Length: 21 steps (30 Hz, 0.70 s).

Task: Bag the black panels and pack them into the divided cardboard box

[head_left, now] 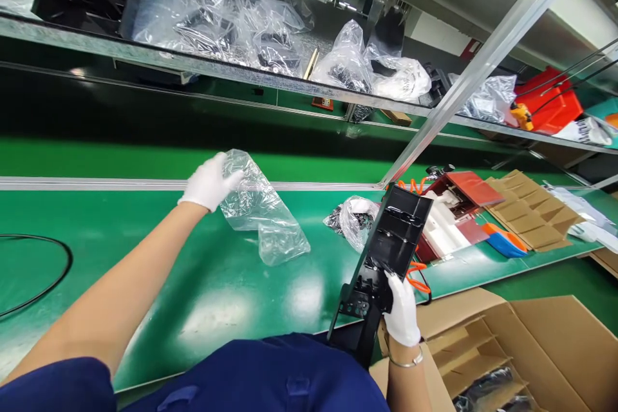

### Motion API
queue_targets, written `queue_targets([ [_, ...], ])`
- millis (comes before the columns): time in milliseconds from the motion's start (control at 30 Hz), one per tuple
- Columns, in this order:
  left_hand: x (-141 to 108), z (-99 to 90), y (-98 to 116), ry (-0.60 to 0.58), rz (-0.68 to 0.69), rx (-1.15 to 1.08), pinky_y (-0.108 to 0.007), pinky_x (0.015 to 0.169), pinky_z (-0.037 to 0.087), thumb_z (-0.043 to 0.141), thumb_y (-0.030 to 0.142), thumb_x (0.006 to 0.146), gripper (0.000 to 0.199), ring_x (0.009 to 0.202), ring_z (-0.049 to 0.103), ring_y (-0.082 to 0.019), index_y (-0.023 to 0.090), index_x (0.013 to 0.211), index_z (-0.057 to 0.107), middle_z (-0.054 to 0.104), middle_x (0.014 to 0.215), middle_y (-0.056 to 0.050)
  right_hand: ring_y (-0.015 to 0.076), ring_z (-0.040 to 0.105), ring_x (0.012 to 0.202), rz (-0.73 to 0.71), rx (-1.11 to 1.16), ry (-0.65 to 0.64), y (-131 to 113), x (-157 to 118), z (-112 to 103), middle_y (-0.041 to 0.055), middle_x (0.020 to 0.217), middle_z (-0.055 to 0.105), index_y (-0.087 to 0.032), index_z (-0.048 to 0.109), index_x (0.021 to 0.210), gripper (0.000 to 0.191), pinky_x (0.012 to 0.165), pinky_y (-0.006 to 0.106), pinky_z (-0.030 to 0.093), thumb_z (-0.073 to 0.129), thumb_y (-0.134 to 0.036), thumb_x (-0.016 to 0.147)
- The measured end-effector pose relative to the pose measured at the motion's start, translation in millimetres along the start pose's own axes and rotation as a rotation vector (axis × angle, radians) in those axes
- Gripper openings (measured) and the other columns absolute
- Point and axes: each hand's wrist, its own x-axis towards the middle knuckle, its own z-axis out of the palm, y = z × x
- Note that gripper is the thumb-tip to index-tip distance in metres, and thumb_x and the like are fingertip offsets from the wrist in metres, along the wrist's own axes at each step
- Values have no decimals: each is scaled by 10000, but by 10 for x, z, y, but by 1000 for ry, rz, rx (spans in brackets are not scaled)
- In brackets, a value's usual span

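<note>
White gloves cover both of my hands. At the far side of the green bench, my left hand (208,181) pinches the top of a clear plastic bag (263,206), which droops to the right over the bench top. The bag looks flat, with nothing visible inside. My right hand (402,309) grips the side of a long black plastic housing (393,232), close to my body at the bench's front edge. This housing stands tilted, its ribbed hollow face towards me; its lower end is partly hidden by my clothing. Behind it lies an opened bag of small dark parts (358,219).
Right of the housing sit a red and white machine (449,212), an orange coiled hose (418,277), a blue and orange roll (505,240) and cardboard dividers (533,209). An open carton (555,341) stands below right. Bagged parts line the shelf (203,67) above. A black cable (67,257) curves at left.
</note>
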Motion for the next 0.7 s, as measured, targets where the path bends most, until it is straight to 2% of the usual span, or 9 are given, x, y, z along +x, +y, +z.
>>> queue_targets([
  [133,-535,469,193,-522,217,-133,-422,1164,365,446,582,882,615,1319,544,-296,164,1285,649,617,1392,-102,331,644,1127,213,319,-95,-332,42,95,128,1142,715,-217,742,1022,287,1037,575,499,573,-288,801],
  [200,-853,681,270,-756,287,-117,-455,1151,385,551,612,808,632,1309,552,-329,194,1265,676,610,1394,-103,298,647,1126,336,442,-143,-572,78,115,101,1138,721,-225,727,1071,307,1039,527,514,537,-345,863],
  [267,-1078,779,326,-870,302,-116,-494,1157,369,597,630,778,664,1337,519,-357,209,1287,665,585,1422,-115,257,658,1112,419,567,-215,-770,115,136,71,1153,723,-234,689,1174,352,1017,454,543,493,-372,916],
  [367,-1127,740,438,-742,178,-379,-496,1086,447,512,678,839,795,1291,557,-338,220,1486,449,543,1465,-143,245,636,1166,475,788,-367,-920,159,187,53,1241,696,-223,629,1279,426,1049,411,517,557,-402,899],
  [467,-942,637,610,-565,39,-808,-394,786,580,472,702,861,877,997,685,-270,225,1564,256,603,1369,-176,251,610,1210,437,845,-461,-951,186,262,41,1289,674,-231,625,1290,463,1090,422,475,630,-393,856],
  [533,-799,580,701,-415,-52,-970,-316,590,540,493,691,857,821,796,676,-214,228,1520,346,669,1232,-150,247,605,1216,401,838,-533,-953,193,309,32,1290,672,-248,634,1288,443,1102,428,460,635,-340,854],
  [567,-741,553,723,-328,-92,-987,-295,557,518,540,664,842,774,766,663,-199,228,1471,423,683,1188,-129,244,597,1228,384,835,-576,-951,190,323,31,1300,666,-254,635,1292,439,1112,431,448,632,-313,857],
  [633,-669,488,712,-154,-115,-948,-296,629,536,652,563,787,638,848,659,-205,208,1313,582,687,1171,-98,240,580,1250,376,865,-668,-935,161,322,42,1353,631,-255,594,1353,507,1108,432,451,648,-293,851],
  [700,-660,398,643,-20,-99,-879,-321,801,547,696,423,744,482,993,643,-227,186,1163,662,689,1170,-82,232,619,1185,455,923,-802,-888,97,278,69,1369,610,-264,442,1487,685,1010,429,530,669,-313,843],
])
